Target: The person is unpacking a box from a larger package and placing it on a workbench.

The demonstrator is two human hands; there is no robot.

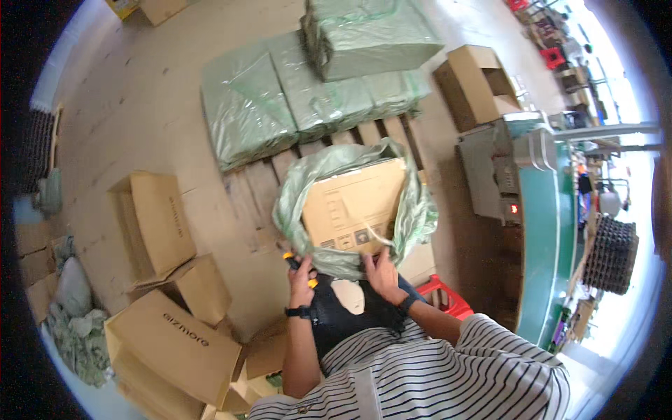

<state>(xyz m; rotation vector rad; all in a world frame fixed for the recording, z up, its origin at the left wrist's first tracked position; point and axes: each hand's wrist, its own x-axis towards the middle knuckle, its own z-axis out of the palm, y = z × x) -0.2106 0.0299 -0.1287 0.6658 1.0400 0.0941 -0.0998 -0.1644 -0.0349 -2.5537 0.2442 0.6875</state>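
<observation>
In front of me stands a cardboard box point(353, 196) inside an opened green woven plastic bag point(290, 203), its rim bunched round the box. My left hand point(301, 281) is closed round a short black-and-yellow tool point(288, 258), its kind unclear, at the bag's near left edge. With bent fingers, my right hand point(381, 273) grips the bag's near edge below the box. A pale strip point(374, 231) lies across the box's lower right part, reaching toward that hand. The box's bottom and sides are hidden by the bag.
Beyond the bag, green-wrapped bundles point(245, 98) rest on a wooden pallet point(283, 164), with another bundle point(378, 45) on top. Open cartons point(157, 224) crowd my left. A green-topped bench point(539, 245) runs along the right, near a red stool point(451, 297) and an open carton point(469, 91).
</observation>
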